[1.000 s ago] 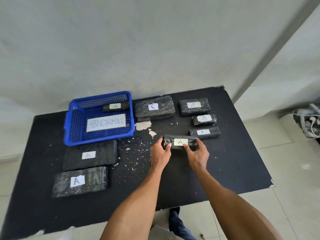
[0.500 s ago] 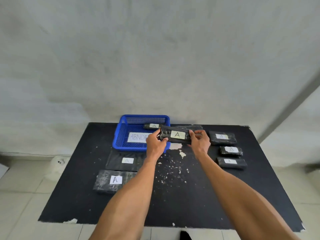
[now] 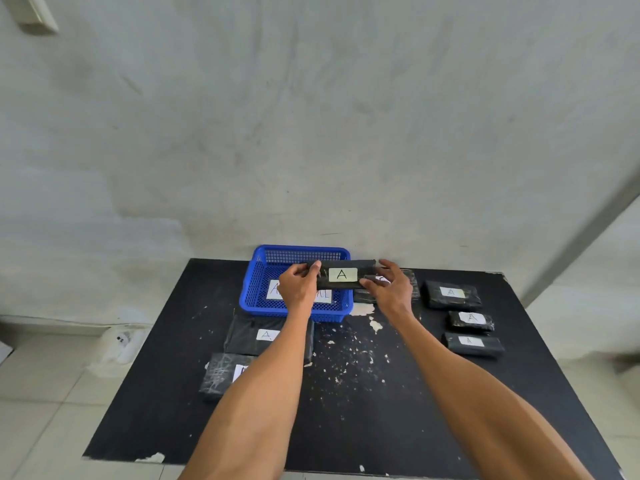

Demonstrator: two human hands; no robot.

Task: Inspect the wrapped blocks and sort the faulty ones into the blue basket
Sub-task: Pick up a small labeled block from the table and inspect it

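Note:
A black wrapped block (image 3: 346, 274) with a white label marked A hangs in the air over the right half of the blue basket (image 3: 258, 296). My left hand (image 3: 298, 287) grips its left end and my right hand (image 3: 391, 289) holds its right end. The basket stands at the back of the black table (image 3: 363, 410), with a white paper sign on its floor, partly hidden by my left hand. Any block inside the basket is hidden behind the held one.
Three small labelled blocks (image 3: 452, 294), (image 3: 471, 320), (image 3: 472, 344) lie in a column at the right. A larger block (image 3: 412, 282) sits behind my right hand. Two flat blocks (image 3: 256, 336), (image 3: 221, 375) lie at the left front. White flakes litter the table's middle.
Both hands lifted the block marked A off the table and carried it back and left, until it came over the basket. The camera tilted up toward the wall.

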